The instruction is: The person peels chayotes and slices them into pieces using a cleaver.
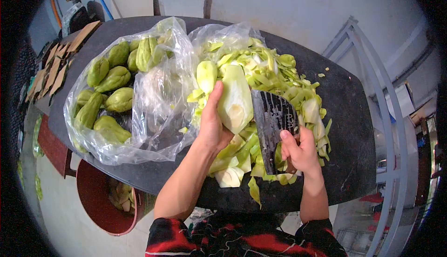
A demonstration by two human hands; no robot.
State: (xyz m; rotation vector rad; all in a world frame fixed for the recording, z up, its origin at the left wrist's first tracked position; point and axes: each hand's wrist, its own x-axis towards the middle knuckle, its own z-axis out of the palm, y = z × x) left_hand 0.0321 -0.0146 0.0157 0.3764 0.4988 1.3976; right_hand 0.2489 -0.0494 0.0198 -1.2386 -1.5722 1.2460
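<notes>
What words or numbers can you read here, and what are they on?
Dark knife, held in the right hand: some small marks that look like letters or numbers, too blurred to read.
Clear plastic bag on the left: no words I can see.
Everywhere else: none that I can read.

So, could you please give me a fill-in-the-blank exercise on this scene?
The pale-green, flat-sided vegetable is in the person's ____.
The broad, dark-bladed knife is in the person's ____.
Whole green pear-shaped vegetables sit in the clear ____ bag.
Loose pale-green peelings lie on the dark, flat-topped ____.

Missing words: left hand; right hand; plastic; table.
</notes>
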